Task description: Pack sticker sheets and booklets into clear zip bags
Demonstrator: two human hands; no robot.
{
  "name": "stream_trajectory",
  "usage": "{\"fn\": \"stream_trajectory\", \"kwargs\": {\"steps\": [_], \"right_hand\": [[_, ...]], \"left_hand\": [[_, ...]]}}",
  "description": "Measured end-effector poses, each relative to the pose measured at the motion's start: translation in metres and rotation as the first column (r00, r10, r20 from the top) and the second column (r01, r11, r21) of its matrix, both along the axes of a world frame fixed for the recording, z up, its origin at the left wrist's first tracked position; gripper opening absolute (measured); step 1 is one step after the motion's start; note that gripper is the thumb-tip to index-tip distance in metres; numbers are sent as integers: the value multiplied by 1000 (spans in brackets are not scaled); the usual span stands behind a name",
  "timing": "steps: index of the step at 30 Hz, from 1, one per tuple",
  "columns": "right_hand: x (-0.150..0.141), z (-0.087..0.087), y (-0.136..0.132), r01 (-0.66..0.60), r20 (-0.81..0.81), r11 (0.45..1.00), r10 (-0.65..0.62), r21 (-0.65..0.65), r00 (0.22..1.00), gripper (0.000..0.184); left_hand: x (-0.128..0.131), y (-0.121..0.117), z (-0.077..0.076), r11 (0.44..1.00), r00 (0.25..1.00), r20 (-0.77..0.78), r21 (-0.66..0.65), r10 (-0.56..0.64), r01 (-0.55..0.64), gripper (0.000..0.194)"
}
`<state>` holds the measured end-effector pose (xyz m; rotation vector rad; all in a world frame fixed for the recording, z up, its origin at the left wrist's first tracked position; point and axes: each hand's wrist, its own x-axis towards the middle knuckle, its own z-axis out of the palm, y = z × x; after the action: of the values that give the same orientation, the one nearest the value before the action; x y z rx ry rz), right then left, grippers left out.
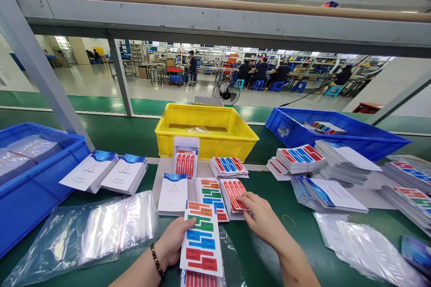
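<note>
My left hand [175, 237] is closed on a sticker sheet [202, 238] with orange, green, blue and red labels, thumb on top. Below that sheet, red-striped sheets [198, 279] show at the bottom edge. The fingers of my right hand [259, 213] pinch the right edge of a red sticker sheet [234, 193] on its stack. Between the hands lies a pile of multicolour sticker sheets [211, 195]. Left of it is a stack of white booklets [173, 193] with blue tops. Behind stand a small upright holder with red sheets [186, 161] and a blue-and-red sheet stack [229, 167].
A yellow bin [207, 145] stands at the back, between a left blue bin [30, 202] and a right blue bin [336, 128]. Clear plastic bags [117, 224] lie at left, more bags [367, 246] at right. A rubber band [288, 221] lies beside my right forearm.
</note>
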<state>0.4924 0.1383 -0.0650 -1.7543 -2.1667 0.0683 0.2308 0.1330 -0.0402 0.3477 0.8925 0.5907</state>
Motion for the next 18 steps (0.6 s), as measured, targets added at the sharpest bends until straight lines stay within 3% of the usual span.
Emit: {"fn": "stream_trajectory", "kwargs": {"steps": [3,6,8,10,12,18], "right_hand": [[-1,-2,2,-48,0,968,49,247,999,34],[-25,9,-4,-111,-42,828,159,549,986,27],[-51,18,-13,-173,-80,767,280,618,957,35],[-78,23,-22,-303,-56,718,430,627,901,37],[-98,22,-29,-409,-33,705,522,579,852,33],[-113,12,-34,-505,-45,763,568,405,822,21]], "left_hand": [[0,1,1,1000,1000,-11,-23,3,-4,28],[0,1,-7,999,999,20,6,38,-39,29],[1,1,-15,997,995,69,44,65,-68,31],[2,1,-22,992,987,139,83,81,-93,30],[3,3,-26,990,971,223,91,87,-109,28],[3,6,-27,981,941,307,83,144,-178,34]]}}
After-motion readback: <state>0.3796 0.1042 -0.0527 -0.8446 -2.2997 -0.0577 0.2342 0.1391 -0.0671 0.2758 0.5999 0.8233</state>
